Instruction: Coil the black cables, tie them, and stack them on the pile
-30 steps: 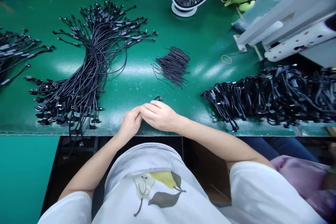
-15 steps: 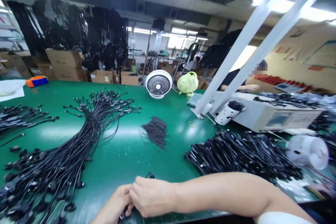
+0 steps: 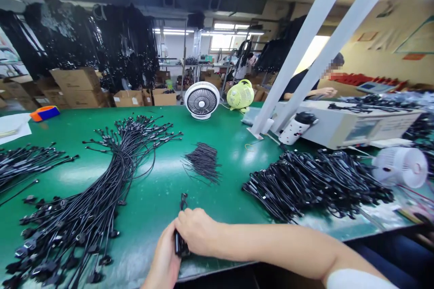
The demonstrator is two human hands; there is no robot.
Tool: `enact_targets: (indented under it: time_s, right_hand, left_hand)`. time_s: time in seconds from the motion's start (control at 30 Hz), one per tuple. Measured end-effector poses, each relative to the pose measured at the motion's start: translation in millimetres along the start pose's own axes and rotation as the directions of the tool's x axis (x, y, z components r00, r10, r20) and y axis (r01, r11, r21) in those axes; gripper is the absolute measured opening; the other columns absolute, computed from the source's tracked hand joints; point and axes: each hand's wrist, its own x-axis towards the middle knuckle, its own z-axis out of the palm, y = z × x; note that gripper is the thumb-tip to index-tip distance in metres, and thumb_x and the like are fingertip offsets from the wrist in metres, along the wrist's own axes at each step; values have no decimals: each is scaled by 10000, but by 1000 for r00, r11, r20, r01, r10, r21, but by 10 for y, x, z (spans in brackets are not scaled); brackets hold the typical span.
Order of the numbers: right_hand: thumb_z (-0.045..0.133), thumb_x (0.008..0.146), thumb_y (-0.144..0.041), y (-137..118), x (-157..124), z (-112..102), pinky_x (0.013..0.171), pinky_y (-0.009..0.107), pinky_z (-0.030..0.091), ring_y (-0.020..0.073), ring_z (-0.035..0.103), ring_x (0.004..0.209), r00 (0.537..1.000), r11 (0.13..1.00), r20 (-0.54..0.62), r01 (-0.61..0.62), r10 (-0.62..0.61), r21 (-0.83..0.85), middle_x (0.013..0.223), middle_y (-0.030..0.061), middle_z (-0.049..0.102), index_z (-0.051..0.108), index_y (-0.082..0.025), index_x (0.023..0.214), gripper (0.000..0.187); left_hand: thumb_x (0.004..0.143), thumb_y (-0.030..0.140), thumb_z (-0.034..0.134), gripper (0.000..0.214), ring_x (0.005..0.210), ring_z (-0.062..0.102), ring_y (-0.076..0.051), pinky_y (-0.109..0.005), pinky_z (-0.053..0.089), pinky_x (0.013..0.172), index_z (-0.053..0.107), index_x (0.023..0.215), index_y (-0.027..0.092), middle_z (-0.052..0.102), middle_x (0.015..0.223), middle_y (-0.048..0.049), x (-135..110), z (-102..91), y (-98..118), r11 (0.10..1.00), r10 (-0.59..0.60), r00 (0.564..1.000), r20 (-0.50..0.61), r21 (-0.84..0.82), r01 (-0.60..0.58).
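At the table's front edge, my left hand [image 3: 165, 249] is closed around a folded black cable [image 3: 178, 244]. My right hand [image 3: 198, 233] grips the same cable from the right, its fingers bent over the upper part. A small connector loop of the cable sticks up beyond my fingers, and a thick black end shows between the palms. To the left lies a long bundle of loose black cables [image 3: 111, 174] with connectors at both ends. Ahead of my hands is a small pile of thin black ties [image 3: 202, 162]. Folded black cables [image 3: 305, 185] form a heap on the right.
A white round fan [image 3: 202, 100] and a green fan-like device [image 3: 240, 95] stand at the table's far side. White posts [image 3: 301, 49], a spotted bottle [image 3: 296, 128], a beige machine [image 3: 356, 126] and another white fan [image 3: 400, 166] are on the right. A co-worker [image 3: 305, 83] sits behind the machine.
My hands have shifted slightly right and turned, so more of the cable shows between and above them. The camera view has tilted a little. The co-worker's hands have moved closer together.
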Motion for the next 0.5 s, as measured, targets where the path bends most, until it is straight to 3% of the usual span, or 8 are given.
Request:
enact_targets:
  time_s: [0.07, 0.1, 0.17, 0.23, 0.27, 0.33, 0.4, 0.5]
  right_hand:
    - [483, 857, -154, 38, 52, 7, 585, 276, 397, 186, 599, 732, 982, 951, -81, -140, 168, 274, 850, 82, 668, 619, -136, 898, 143]
    - [445, 886, -161, 69, 63, 11, 633, 265, 408, 168, 597, 747, 962, 881, -123, -168, 246, 442, 855, 67, 672, 618, -146, 870, 175]
    - [401, 914, -179, 148, 57, 16, 666, 233, 400, 128, 566, 715, 925, 649, -123, -152, 359, 746, 777, 22, 647, 593, -158, 767, 242]
    - [428, 894, -190, 233, 23, 14, 632, 211, 369, 104, 504, 646, 914, 413, -59, -123, 401, 902, 658, -20, 567, 542, -163, 671, 252]
    - [450, 878, -192, 268, 2, 13, 619, 209, 351, 100, 472, 626, 907, 337, -31, -125, 420, 933, 622, -32, 523, 518, -165, 644, 246]
    - [475, 873, -203, 298, -46, 17, 624, 216, 324, 100, 431, 625, 879, 306, -32, -131, 475, 943, 611, -39, 474, 487, -171, 627, 248]
    - [473, 894, -208, 265, -93, 28, 657, 228, 319, 109, 436, 664, 871, 387, -103, -105, 480, 916, 657, -28, 490, 491, -175, 648, 249]
    - [474, 915, -191, 163, -140, 68, 705, 239, 334, 123, 474, 717, 918, 540, -212, -3, 335, 842, 729, -4, 554, 531, -178, 702, 221]
  left_hand:
    - [731, 217, 691, 106, 900, 646, -209, -321, 509, 839, 722, 813, 157, 719, 922, -85, 54, 24, 53, 993, 116, 993, 5, -28, -116]
    - [751, 244, 689, 154, 970, 637, -217, -329, 498, 886, 733, 877, 169, 710, 1000, -88, 65, 10, 99, 979, 204, 978, 54, 9, -204]
    - [779, 310, 695, 211, 1049, 602, -223, -331, 465, 946, 744, 950, 197, 670, 1077, -81, 43, -68, 209, 881, 395, 891, 226, 183, -436]
    - [825, 333, 654, 185, 1003, 586, -212, -323, 454, 927, 761, 919, 215, 630, 1011, -70, -20, -174, 300, 650, 475, 750, 461, 391, -652]
    - [850, 322, 619, 186, 958, 580, -205, -321, 454, 902, 769, 892, 220, 610, 955, -66, -50, -218, 327, 514, 441, 686, 578, 464, -722]
    - [882, 291, 552, 235, 885, 567, -198, -326, 454, 857, 778, 874, 228, 586, 881, -62, -76, -269, 338, 326, 300, 631, 715, 545, -773]
    - [876, 287, 541, 244, 851, 564, -198, -333, 456, 843, 775, 894, 220, 597, 858, -61, -46, -270, 322, 323, 233, 676, 699, 601, -731]
    - [886, 349, 525, 289, 853, 578, -208, -345, 461, 847, 752, 974, 193, 641, 909, -74, 7, -228, 350, 583, 271, 795, 542, 565, -584]
